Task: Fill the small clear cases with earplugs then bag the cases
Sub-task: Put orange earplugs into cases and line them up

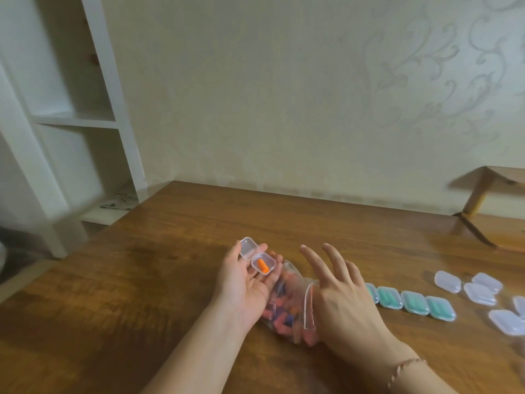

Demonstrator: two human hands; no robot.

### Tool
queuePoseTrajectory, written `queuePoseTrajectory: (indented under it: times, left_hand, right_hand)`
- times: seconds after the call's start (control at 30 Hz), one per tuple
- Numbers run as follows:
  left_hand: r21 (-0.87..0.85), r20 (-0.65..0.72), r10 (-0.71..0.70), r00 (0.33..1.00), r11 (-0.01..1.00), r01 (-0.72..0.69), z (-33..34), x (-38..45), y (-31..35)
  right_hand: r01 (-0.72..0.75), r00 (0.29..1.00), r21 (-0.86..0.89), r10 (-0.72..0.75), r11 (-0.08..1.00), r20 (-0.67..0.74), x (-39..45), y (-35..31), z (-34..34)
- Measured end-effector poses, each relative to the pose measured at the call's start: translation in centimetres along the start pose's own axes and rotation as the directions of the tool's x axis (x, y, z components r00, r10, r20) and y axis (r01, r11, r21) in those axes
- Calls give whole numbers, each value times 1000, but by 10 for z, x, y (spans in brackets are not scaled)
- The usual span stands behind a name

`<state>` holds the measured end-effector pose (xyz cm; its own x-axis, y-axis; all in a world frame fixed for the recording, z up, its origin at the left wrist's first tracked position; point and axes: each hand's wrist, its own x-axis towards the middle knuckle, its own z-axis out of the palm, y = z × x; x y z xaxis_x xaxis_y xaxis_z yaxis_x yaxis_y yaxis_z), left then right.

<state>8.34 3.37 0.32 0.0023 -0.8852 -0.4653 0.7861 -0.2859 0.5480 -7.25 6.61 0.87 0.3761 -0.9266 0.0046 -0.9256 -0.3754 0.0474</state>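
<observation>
**Head view: one plug in the open case, right hand over the supply bag**

I have the left hand [247, 277] palm up, cradling an open clear case [260, 258] on the fingers; the fingers lie loosely beneath it and the thumb sits beside the lid, so it is carried more than clamped. The lid is swung back toward 11 o'clock. I judge the flat palm keeps the tray level so its contents stay put. One orange earplug [263, 265] lies in the tray.

The right hand [341, 291] is spread, fingers straight and apart, holding nothing that I can see. It hovers at the mouth of the earplug bag [287, 305], which lies on the wooden table [170, 265] between the two hands, at 6 o'clock from the case. Keeping the bag so close shortens each reach, in my judgement. Its contents look red, orange and blue.

At 3 o'clock from the right hand, a row of closed cases with green plugs [412, 304] sits side by side, presumably parked as finished. Further toward 3 o'clock, a loose cluster of empty closed cases [480, 291] waits.

Writing: none readable on the bag, cases or table. No brand visible.

A red cord bracelet [406, 368] circles the right wrist.
</observation>
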Motion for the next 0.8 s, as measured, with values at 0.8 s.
queuePoseTrajectory:
  times: [0.8]
  left_hand:
    - [102,-17,9,1000,995,-7,-12,14,16]
  right_hand:
    - [90,995,122,-83,988,-61,12,-2,7]
